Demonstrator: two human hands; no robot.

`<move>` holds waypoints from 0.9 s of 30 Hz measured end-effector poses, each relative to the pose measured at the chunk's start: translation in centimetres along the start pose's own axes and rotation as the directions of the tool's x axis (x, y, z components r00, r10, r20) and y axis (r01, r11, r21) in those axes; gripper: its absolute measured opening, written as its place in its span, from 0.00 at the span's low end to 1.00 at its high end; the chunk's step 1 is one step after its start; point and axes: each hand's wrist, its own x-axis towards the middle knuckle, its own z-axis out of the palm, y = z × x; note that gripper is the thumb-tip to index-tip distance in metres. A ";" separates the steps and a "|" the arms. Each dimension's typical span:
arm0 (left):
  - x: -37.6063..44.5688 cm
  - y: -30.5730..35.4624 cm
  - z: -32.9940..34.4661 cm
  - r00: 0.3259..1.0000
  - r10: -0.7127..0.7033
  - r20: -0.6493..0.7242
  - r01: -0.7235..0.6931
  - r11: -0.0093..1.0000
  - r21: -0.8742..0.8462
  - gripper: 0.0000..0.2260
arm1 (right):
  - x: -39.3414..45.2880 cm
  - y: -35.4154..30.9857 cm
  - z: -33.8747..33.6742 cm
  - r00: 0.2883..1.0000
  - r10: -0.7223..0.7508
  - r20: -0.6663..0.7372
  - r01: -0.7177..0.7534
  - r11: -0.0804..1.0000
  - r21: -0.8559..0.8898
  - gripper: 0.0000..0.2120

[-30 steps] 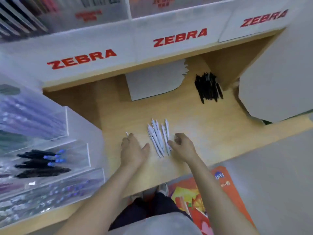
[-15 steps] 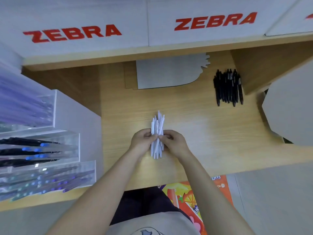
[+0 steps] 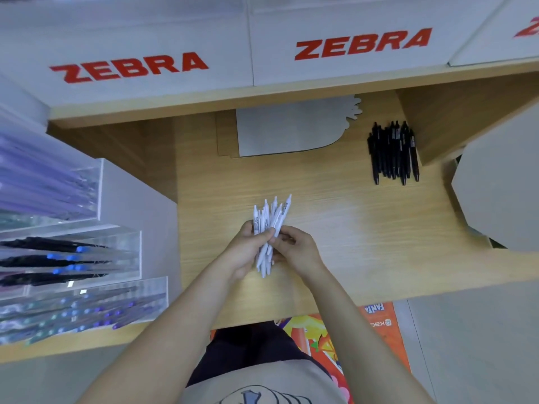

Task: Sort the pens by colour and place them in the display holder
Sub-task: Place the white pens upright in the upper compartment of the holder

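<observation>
A bundle of several white pens stands slightly lifted over the middle of the wooden shelf, tips fanning out away from me. My left hand grips the bundle from the left, fingers curled round it. My right hand pinches the same bundle from the right. A pile of several black pens lies at the back right of the shelf, apart from both hands. The clear acrylic display holder stands at the left, its tiers filled with black, blue-tipped and purple pens.
A grey card cut-out lies flat at the back of the shelf. A grey panel leans in at the right. White ZEBRA signs run above. An orange printed bag lies on the floor below the front edge.
Both hands closed in on the white pens lying flat, gathered them into one bundle and raised it a little. My view moved closer and to the right.
</observation>
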 end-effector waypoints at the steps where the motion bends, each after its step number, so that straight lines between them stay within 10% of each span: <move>1: -0.2 0.0 0.1 1.000 0.000 0.003 0.000 1.000 -0.001 0.15 | -0.2 -0.1 0.1 1.000 -0.001 0.009 0.001 1.000 -0.002 0.07; 10: -4.0 -0.1 -0.5 0.999 0.039 -0.012 -0.040 0.994 -0.098 0.11 | -4.2 -2.5 -0.2 0.977 0.004 0.212 -0.024 0.995 0.092 0.09; 27: -22.0 0.3 -11.0 0.952 0.305 -0.006 -0.293 0.910 -0.294 0.07 | -20.3 -4.0 15.5 0.948 -0.309 0.078 0.319 0.930 -0.185 0.07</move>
